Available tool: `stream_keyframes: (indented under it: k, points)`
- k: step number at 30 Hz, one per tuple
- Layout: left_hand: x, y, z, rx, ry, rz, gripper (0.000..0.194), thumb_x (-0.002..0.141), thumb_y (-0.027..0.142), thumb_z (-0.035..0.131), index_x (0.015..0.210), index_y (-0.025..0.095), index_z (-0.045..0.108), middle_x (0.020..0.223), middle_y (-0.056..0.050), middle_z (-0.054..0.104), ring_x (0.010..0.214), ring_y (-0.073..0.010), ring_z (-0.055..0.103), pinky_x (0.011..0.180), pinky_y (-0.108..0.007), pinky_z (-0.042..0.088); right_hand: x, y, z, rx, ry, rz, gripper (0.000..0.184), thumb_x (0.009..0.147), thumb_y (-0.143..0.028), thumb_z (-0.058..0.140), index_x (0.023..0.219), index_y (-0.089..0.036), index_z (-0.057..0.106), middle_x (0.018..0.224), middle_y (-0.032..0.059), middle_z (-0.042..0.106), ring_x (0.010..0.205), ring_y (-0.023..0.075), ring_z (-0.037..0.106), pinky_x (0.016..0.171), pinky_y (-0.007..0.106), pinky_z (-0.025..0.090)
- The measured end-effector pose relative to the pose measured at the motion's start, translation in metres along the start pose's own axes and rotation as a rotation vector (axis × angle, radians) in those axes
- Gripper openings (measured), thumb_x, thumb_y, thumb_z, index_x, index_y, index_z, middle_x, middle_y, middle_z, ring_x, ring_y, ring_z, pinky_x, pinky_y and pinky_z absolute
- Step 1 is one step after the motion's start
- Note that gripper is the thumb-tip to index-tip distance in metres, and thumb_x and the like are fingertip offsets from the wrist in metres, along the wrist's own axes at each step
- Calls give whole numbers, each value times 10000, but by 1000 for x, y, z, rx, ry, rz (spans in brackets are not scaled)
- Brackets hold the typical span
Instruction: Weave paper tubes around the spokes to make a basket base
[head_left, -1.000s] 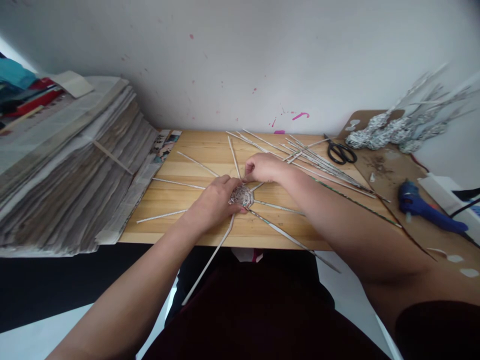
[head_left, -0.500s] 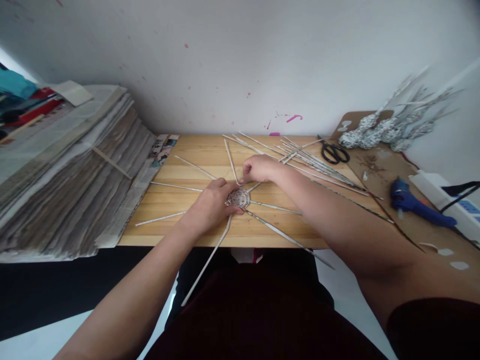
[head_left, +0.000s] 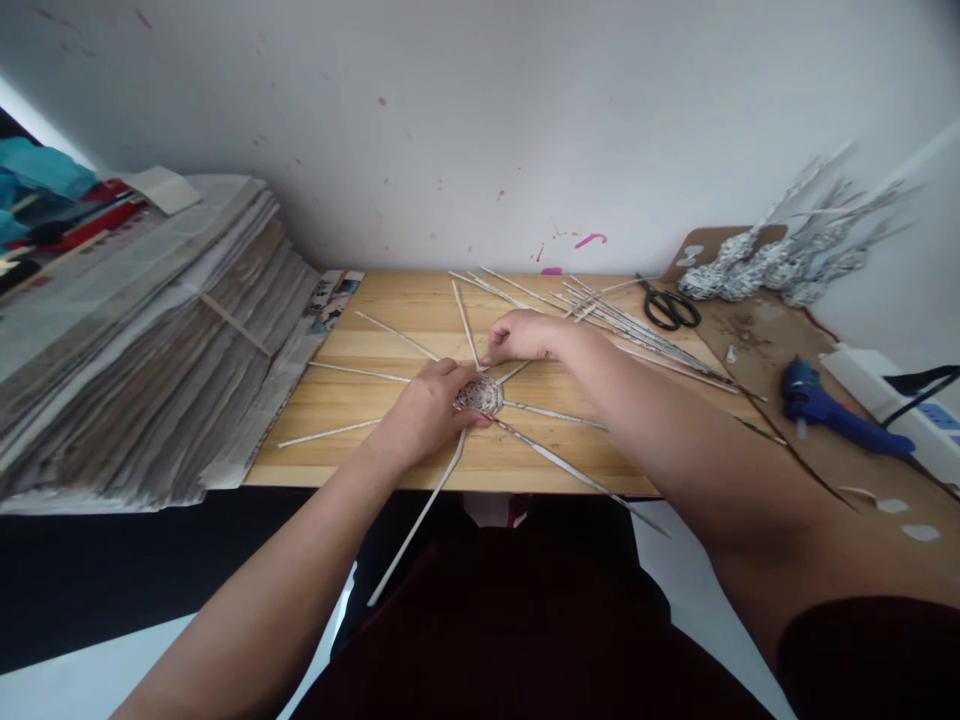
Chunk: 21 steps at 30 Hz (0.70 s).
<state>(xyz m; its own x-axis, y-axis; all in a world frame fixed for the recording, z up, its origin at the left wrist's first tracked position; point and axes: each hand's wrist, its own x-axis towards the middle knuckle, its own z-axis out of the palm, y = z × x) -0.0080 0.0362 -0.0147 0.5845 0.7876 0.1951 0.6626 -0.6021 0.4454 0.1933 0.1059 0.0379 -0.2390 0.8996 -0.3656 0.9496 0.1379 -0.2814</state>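
A small round base woven from rolled paper (head_left: 480, 396) lies on the wooden table (head_left: 525, 452), with several paper spokes (head_left: 555, 461) fanning out from it. My left hand (head_left: 430, 403) grips its left side, thumb along the near edge and fingers over the far edge. Just beyond the rim, my right hand (head_left: 517, 338) has its thumb and fingers pinched together by the far spoke (head_left: 465, 322). What sits between those fingertips is too small to make out, and the forearm covers part of the right side.
A tall tied stack of newspapers (head_left: 217, 340) stands on the left. Loose paper sticks (head_left: 622, 325), black-handled scissors (head_left: 671, 308), a blue glue gun (head_left: 832, 410), a white power strip (head_left: 892, 395) and bundled paper tubes (head_left: 750, 262) occupy the right side.
Both hands keep their places at the woven base, with the right fingertips shifting only slightly at its far rim. The whole view has drifted a little as the head moved.
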Motion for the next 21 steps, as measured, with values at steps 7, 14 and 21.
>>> stream_keyframes:
  k: [7, 14, 21]
  points:
    - [-1, 0, 1, 10, 7, 9, 507, 747, 317, 863, 1196, 195, 663, 1063, -73, 660, 1024, -261, 616, 932, -379, 500, 1, -9, -2, -84, -34, 24, 381, 769, -566, 765, 996, -259, 771, 993, -12, 772, 886, 164, 655, 671, 260, 399]
    - [-1, 0, 0, 14, 0, 6, 557, 755, 309, 859, 1254, 192, 641, 1101, -80, 664, 1057, -263, 620, 965, -385, 503, 4, -23, -3, -285, -81, 30, 413, 823, -570, 707, 1056, -237, 777, 1083, 52, 774, 937, 228, 692, 709, 303, 438]
    - [0, -1, 1, 25, -6, 18, 531, 755, 316, 857, 1230, 207, 646, 1104, -77, 664, 1065, -265, 620, 972, -392, 501, 4, -28, 0, -339, -81, 34, 473, 830, -614, 675, 1076, -224, 780, 1059, 101, 777, 963, 278, 701, 743, 327, 461]
